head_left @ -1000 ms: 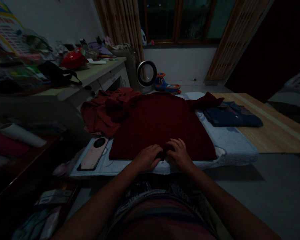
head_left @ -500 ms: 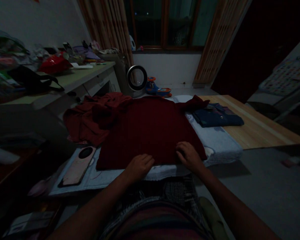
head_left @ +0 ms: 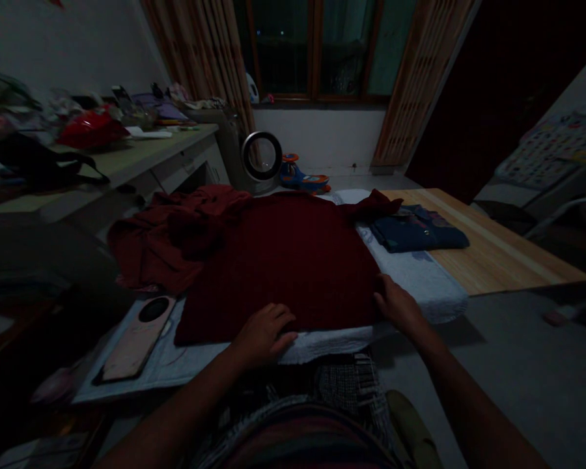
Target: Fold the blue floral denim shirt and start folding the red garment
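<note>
The red garment [head_left: 283,260] lies flat on the padded table [head_left: 420,277], stretching away from both hands. The left hand [head_left: 264,335] rests with fingers spread flat on its near hem; the right hand [head_left: 395,303] pinches its near right corner.

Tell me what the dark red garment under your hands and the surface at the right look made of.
Dark red garment: seemingly a knit fabric, matte; faint grid-like ribbing shows, though dim light leaves it uncertain. Tabletop: light wood or wood-look laminate, smooth, with lengthwise grain lines. Left hand and right hand rest at the garment's near edge.
</note>
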`<action>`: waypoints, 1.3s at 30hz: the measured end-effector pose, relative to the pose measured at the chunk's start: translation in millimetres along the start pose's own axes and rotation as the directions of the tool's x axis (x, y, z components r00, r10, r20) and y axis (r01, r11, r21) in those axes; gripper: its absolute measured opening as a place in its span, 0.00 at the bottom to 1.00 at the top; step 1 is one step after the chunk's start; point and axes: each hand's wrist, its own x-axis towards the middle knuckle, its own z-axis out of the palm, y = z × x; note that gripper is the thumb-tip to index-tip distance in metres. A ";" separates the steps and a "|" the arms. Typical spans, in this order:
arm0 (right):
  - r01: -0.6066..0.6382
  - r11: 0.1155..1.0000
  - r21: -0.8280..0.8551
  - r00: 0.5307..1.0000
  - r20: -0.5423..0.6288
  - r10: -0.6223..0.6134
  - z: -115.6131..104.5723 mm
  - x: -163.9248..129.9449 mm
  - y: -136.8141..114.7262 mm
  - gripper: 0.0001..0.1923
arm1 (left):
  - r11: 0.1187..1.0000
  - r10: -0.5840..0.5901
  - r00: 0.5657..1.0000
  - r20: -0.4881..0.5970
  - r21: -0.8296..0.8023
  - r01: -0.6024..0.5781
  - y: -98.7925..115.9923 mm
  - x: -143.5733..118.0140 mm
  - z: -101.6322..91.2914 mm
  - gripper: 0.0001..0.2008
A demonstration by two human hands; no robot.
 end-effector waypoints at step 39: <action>0.387 0.919 -0.076 0.921 0.079 -0.381 52.5 105.0 -120.6 0.29 | 0.883 -0.337 0.922 -0.192 0.275 0.380 -94.2 80.1 -19.3 0.25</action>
